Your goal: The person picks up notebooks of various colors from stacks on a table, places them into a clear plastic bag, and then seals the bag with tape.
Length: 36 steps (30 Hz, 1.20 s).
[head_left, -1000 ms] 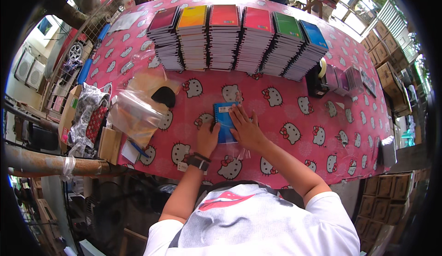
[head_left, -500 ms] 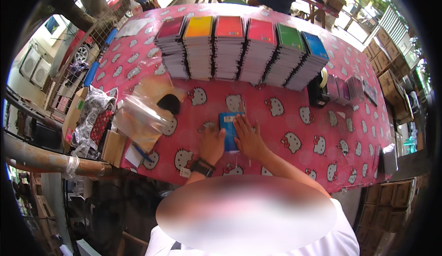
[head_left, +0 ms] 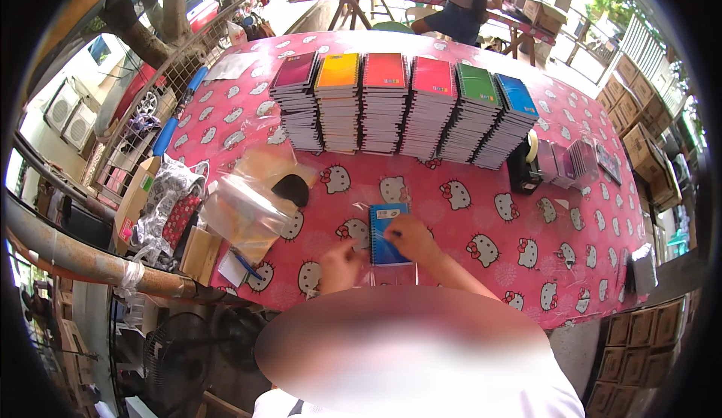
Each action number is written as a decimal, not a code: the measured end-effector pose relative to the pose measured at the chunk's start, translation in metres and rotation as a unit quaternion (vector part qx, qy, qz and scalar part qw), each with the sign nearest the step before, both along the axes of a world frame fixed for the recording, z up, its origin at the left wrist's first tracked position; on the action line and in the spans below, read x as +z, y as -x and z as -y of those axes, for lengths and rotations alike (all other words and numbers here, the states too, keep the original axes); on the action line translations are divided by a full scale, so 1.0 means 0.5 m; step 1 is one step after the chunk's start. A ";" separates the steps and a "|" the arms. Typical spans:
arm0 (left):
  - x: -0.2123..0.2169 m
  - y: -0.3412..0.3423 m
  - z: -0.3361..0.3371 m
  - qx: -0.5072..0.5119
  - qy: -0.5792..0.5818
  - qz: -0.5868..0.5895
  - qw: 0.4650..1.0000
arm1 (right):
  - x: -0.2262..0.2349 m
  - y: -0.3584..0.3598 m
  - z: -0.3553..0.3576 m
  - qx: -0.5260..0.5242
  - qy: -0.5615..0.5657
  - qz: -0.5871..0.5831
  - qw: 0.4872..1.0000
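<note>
A blue spiral notebook (head_left: 382, 251) lies upright on the pink patterned tablecloth in front of me, its coil along the left side. Clear plastic film (head_left: 395, 275) shows around it, past its lower and upper ends. My right hand (head_left: 414, 239) is over the notebook's right half, fingers curled in and closed; whatever they grip is hidden. Just left of the coil is my left hand (head_left: 342, 265), its fingertips drawn together near the film's edge. I cannot make out what is between them.
Tall stacks of notebooks (head_left: 383, 113) in several colours stand in a row behind. A black tape dispenser (head_left: 524, 168) and small dark packs (head_left: 575, 162) sit at the right. Clear plastic sleeves (head_left: 252, 204), a pen (head_left: 247, 266) and a box (head_left: 139, 200) are leftward. A person (head_left: 468, 1) sits beyond.
Both hands have drawn nearer to me. My right hand went from lying flat on the notebook to curled fingers, and my left hand moved lower beside it. The view has tilted up slightly.
</note>
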<state>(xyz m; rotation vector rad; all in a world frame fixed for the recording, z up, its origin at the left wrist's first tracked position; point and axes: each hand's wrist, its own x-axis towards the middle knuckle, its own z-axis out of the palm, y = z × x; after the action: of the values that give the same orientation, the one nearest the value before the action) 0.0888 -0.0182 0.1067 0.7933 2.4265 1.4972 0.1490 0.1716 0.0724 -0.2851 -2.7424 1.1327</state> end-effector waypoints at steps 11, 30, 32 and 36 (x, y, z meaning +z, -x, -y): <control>-0.002 -0.013 -0.046 -0.201 -0.070 -0.045 0.976 | 0.009 0.047 -0.018 -0.057 0.052 0.056 0.995; -0.142 0.056 -0.058 -0.144 -0.040 -0.199 0.969 | 0.026 0.048 -0.028 -0.031 0.140 0.117 0.983; -0.144 0.049 -0.053 -0.132 -0.020 -0.213 0.968 | 0.005 0.044 -0.037 -0.005 0.128 0.096 0.987; -0.131 0.072 -0.053 -0.180 0.016 -0.201 0.963 | -0.004 0.011 -0.072 0.219 -0.057 0.007 0.974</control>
<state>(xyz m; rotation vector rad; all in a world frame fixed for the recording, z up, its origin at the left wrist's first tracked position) 0.0527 0.0082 0.0414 1.5638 2.3732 1.2497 0.1435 0.2073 0.0707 0.3474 -2.9524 1.0506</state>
